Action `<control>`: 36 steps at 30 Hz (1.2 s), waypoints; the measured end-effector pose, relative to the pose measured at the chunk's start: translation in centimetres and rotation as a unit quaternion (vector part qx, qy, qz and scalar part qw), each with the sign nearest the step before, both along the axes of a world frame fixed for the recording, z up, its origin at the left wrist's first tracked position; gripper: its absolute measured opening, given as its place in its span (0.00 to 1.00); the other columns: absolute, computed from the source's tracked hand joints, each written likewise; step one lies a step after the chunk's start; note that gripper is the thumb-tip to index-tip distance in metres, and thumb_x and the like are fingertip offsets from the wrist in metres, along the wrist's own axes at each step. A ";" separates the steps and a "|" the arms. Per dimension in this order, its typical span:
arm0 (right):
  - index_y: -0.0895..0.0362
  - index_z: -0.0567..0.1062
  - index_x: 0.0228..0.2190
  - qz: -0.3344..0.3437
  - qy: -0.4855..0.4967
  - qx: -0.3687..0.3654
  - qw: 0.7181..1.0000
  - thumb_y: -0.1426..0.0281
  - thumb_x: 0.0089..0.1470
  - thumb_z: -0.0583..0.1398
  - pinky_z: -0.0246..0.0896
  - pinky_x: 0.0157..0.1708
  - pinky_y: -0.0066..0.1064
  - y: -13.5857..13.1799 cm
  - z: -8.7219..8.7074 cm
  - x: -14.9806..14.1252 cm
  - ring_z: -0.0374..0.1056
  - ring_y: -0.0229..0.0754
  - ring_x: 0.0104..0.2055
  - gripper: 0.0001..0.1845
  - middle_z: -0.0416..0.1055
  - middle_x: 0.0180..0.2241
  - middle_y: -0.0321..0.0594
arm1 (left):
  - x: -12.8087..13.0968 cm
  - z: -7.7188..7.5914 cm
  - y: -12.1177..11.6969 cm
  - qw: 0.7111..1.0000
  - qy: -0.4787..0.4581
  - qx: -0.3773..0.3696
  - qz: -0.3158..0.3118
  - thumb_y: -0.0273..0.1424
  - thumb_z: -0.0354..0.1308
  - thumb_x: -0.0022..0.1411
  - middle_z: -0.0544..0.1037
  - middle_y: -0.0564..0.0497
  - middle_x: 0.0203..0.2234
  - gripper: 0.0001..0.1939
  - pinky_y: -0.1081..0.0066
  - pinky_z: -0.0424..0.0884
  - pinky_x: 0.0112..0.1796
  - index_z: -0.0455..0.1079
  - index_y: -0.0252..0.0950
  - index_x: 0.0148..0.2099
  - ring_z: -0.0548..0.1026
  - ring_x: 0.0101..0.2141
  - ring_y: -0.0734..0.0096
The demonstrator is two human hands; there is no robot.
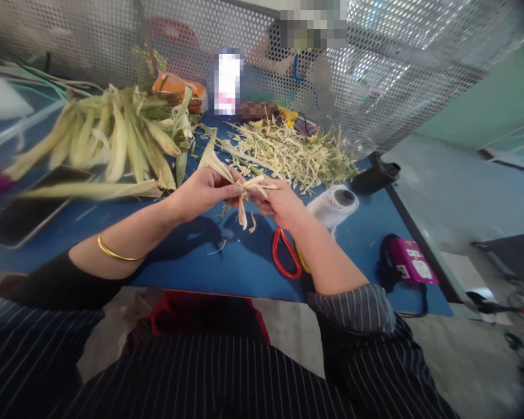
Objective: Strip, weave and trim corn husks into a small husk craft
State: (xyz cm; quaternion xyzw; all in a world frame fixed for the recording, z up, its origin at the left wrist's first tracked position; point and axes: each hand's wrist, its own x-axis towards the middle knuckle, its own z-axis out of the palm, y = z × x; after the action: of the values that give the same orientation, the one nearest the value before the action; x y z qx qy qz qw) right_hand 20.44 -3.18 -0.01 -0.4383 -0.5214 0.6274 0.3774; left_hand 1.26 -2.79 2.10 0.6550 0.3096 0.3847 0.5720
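Note:
Both of my hands meet above the blue table, pinching strips of pale corn husk [243, 212] between them. My left hand [207, 189] is closed on the husk, and a wider piece of it sticks up behind the fingers. Close beside it, my right hand [279, 201] is also closed, with thin husk ends poking out past the thumb. Loose ends hang below the fingertips. Scissors with a red handle [276, 256] lie under my right forearm, partly hidden. A white spool of thread [334, 206] lies just right of my right wrist.
Whole corn husks [117, 134] are heaped at the left, near a dark flat tablet-like object [30, 215]. Shredded husk [292, 154] piles up behind my hands. A purple box [413, 261] with a cord sits at the right edge. Perforated metal mesh [244, 29] stands along the back.

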 end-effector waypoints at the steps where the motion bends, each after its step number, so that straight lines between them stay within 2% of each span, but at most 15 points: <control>1: 0.58 0.71 0.24 -0.001 0.019 -0.015 1.000 0.63 0.48 0.64 0.29 0.15 0.25 -0.2 -0.1 -0.3 0.39 0.26 0.14 0.12 0.55 0.16 0.26 | 0.1 -0.1 0.1 1.000 -0.010 0.002 0.029 0.30 0.64 0.56 0.77 0.50 0.25 0.07 0.74 0.72 0.29 0.72 0.31 0.33 0.75 0.25 0.75; 4: 0.57 0.71 0.25 -0.011 0.026 -0.023 0.999 0.63 0.49 0.63 0.29 0.16 0.26 -0.7 -0.3 -1.1 0.38 0.26 0.15 0.11 0.53 0.16 0.25 | 0.3 -0.4 0.2 0.996 -0.032 -0.008 0.083 0.29 0.64 0.56 0.76 0.51 0.23 0.06 0.74 0.71 0.28 0.72 0.32 0.34 0.74 0.24 0.75; 7: 0.57 0.69 0.22 -0.023 -0.060 0.082 0.995 0.66 0.53 0.61 0.39 0.18 0.26 -1.2 -0.3 -1.4 0.44 0.28 0.17 0.11 0.54 0.16 0.27 | 0.3 -0.6 0.3 0.993 -0.047 -0.032 0.100 0.30 0.64 0.56 0.77 0.50 0.23 0.08 0.73 0.72 0.28 0.73 0.31 0.38 0.75 0.24 0.74; 9: 0.57 0.69 0.22 -0.022 -0.154 0.207 0.966 0.70 0.55 0.59 0.48 0.23 0.27 -1.5 -0.2 -1.5 0.52 0.31 0.21 0.11 0.59 0.19 0.30 | 0.2 -0.7 0.4 0.991 -0.045 -0.040 0.116 0.30 0.64 0.55 0.77 0.50 0.24 0.08 0.73 0.72 0.28 0.74 0.31 0.37 0.75 0.24 0.74; 11: 0.56 0.70 0.24 -0.038 -0.215 0.333 0.917 0.71 0.57 0.58 0.55 0.30 0.30 -1.9 0.0 -1.5 0.59 0.34 0.27 0.10 0.64 0.24 0.34 | 0.1 -0.8 0.5 0.989 -0.035 -0.037 0.141 0.29 0.63 0.55 0.76 0.51 0.22 0.06 0.74 0.71 0.27 0.74 0.31 0.34 0.73 0.23 0.76; 13: 0.55 0.71 0.27 -0.064 -0.207 0.419 0.882 0.70 0.59 0.57 0.59 0.36 0.33 -2.3 0.2 -1.6 0.63 0.38 0.34 0.09 0.67 0.32 0.38 | 0.1 -0.9 0.6 0.987 -0.020 -0.032 0.156 0.28 0.63 0.54 0.75 0.52 0.21 0.04 0.76 0.68 0.24 0.74 0.31 0.31 0.71 0.21 0.78; 14: 0.55 0.71 0.28 -0.065 -0.184 0.433 0.880 0.68 0.60 0.56 0.61 0.37 0.34 -2.5 0.3 -1.6 0.65 0.39 0.37 0.09 0.68 0.36 0.40 | 0.1 -1.0 0.6 0.987 -0.011 -0.027 0.155 0.28 0.63 0.53 0.75 0.52 0.21 0.04 0.76 0.67 0.23 0.74 0.31 0.30 0.70 0.20 0.79; 16: 0.54 0.71 0.32 -0.033 -0.127 0.408 0.903 0.66 0.63 0.54 0.63 0.37 0.34 -2.6 0.3 -1.6 0.67 0.39 0.38 0.10 0.70 0.39 0.41 | 0.2 -1.1 0.6 0.991 0.009 -0.023 0.133 0.27 0.63 0.53 0.76 0.51 0.21 0.04 0.76 0.66 0.23 0.73 0.31 0.27 0.70 0.20 0.79; 19: 0.54 0.69 0.33 0.001 -0.077 0.354 0.932 0.65 0.64 0.52 0.64 0.34 0.32 -2.5 0.3 -1.5 0.68 0.36 0.33 0.10 0.70 0.32 0.37 | 0.1 -1.1 0.6 0.992 0.019 -0.043 0.115 0.27 0.62 0.52 0.75 0.50 0.20 0.04 0.76 0.67 0.23 0.73 0.31 0.27 0.70 0.20 0.78; 22: 0.55 0.67 0.30 0.001 -0.114 0.382 0.917 0.66 0.64 0.52 0.62 0.35 0.31 -2.5 0.4 -1.3 0.65 0.36 0.32 0.11 0.68 0.29 0.35 | 0.1 -1.1 0.7 0.988 0.009 -0.077 0.136 0.27 0.63 0.51 0.75 0.51 0.20 0.04 0.75 0.67 0.23 0.73 0.31 0.29 0.70 0.19 0.77; 26: 0.55 0.67 0.29 0.071 -0.173 0.422 0.887 0.69 0.65 0.51 0.60 0.36 0.32 -2.8 0.8 -1.3 0.63 0.36 0.32 0.11 0.68 0.29 0.37 | 0.3 -0.8 0.5 0.987 0.042 -0.067 0.140 0.26 0.62 0.50 0.73 0.52 0.17 0.03 0.76 0.65 0.22 0.72 0.31 0.27 0.69 0.19 0.78; 29: 0.55 0.68 0.29 0.100 -0.153 0.396 0.900 0.69 0.64 0.52 0.60 0.34 0.31 -3.0 1.2 -1.3 0.64 0.35 0.30 0.11 0.69 0.28 0.37 | 0.4 -0.4 0.1 0.983 0.124 -0.027 0.130 0.25 0.61 0.48 0.72 0.54 0.17 0.01 0.78 0.64 0.22 0.73 0.31 0.28 0.68 0.19 0.78; 33: 0.56 0.69 0.27 0.040 -0.064 0.303 0.950 0.65 0.61 0.57 0.58 0.27 0.27 -2.5 1.6 -0.9 0.61 0.31 0.25 0.11 0.69 0.27 0.35 | 0.2 -0.4 -0.2 0.970 0.231 0.069 0.041 0.26 0.60 0.49 0.72 0.55 0.16 0.03 0.78 0.63 0.22 0.74 0.32 0.27 0.70 0.21 0.76; 36: 0.57 0.68 0.26 0.018 0.047 0.186 0.981 0.65 0.58 0.60 0.56 0.24 0.25 -1.5 1.4 -0.4 0.60 0.30 0.23 0.12 0.69 0.26 0.34 | -0.1 -0.4 -0.4 0.966 0.223 0.111 -0.063 0.26 0.62 0.49 0.76 0.54 0.20 0.01 0.77 0.66 0.25 0.74 0.33 0.27 0.73 0.23 0.75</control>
State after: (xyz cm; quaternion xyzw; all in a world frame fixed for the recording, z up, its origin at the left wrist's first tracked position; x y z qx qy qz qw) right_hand 20.06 -4.69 1.34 -0.3215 -0.6184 0.5460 0.4649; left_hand 1.20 -3.14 1.71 0.8017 0.3425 0.2239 0.4357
